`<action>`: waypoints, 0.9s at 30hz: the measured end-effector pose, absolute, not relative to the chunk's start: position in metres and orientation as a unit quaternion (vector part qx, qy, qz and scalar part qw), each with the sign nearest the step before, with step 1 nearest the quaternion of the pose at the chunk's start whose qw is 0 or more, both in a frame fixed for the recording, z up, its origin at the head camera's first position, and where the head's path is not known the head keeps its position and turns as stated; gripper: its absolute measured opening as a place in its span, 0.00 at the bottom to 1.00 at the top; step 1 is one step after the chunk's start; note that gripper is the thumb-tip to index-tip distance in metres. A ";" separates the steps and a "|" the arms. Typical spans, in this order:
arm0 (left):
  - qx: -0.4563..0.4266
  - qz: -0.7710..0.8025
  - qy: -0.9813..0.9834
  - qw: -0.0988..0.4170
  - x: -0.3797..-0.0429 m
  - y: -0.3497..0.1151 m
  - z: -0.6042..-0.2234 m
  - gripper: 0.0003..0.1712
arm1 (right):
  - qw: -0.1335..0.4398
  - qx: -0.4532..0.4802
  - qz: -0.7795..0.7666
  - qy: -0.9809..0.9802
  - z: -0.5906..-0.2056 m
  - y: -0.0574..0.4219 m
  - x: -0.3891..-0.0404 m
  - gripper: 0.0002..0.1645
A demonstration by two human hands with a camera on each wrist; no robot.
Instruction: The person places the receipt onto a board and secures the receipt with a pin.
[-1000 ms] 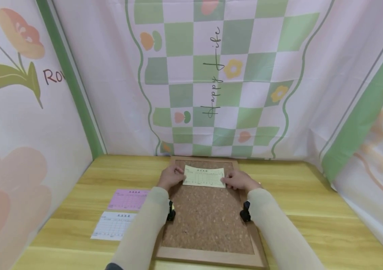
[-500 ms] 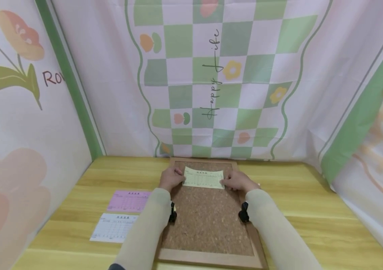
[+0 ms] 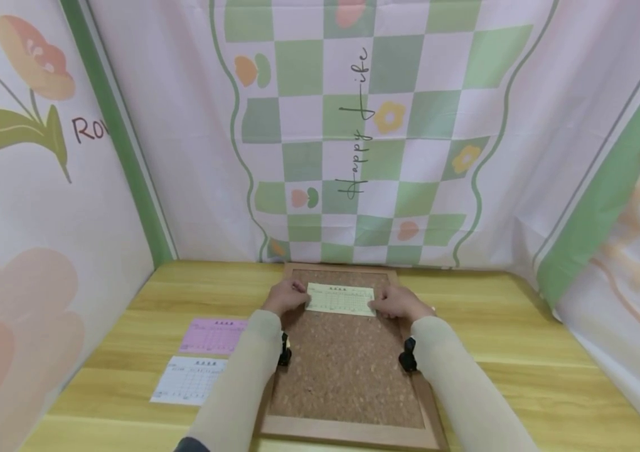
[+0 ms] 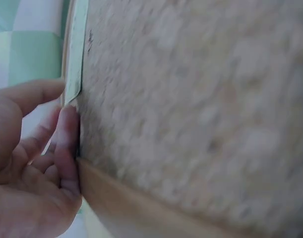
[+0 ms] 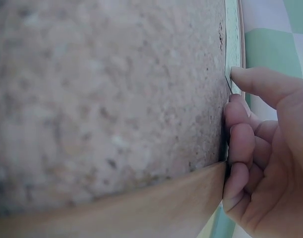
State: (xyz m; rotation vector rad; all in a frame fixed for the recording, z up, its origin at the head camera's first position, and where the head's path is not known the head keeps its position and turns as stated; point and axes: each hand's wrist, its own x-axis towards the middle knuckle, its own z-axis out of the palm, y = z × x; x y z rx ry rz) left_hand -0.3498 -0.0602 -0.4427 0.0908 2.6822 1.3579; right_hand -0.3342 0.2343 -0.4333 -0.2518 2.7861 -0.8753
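A pale yellow printed form slip (image 3: 339,299) lies close over the upper part of a wood-framed cork board (image 3: 348,370). In the head view, my left hand (image 3: 286,296) pinches its left edge and my right hand (image 3: 401,301) its right edge. Seen from the left wrist, the thumb and fingers of that hand (image 4: 34,158) meet at the corner of the slip (image 4: 78,54), with the lower fingers at the board's side. The right wrist view has the thumb of the other hand (image 5: 270,144) on the slip's corner and its remaining fingers curled against the cork.
To the left of the board, a pink form slip (image 3: 214,336) and a white one (image 3: 187,380) lie on the yellow wooden table (image 3: 534,376); my left sleeve (image 3: 241,383) overlaps both. A checked curtain (image 3: 348,150) hangs right behind the board.
The yellow slip, bowed with its corners raised earlier, is now nearly flat, its upper edge straighter and lower. Both hands keep almost the same place at its ends.
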 end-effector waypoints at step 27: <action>0.278 0.404 0.852 0.182 -0.373 -0.080 -0.447 0.18 | 0.097 -0.097 -0.298 0.945 -0.429 0.232 -0.329 0.28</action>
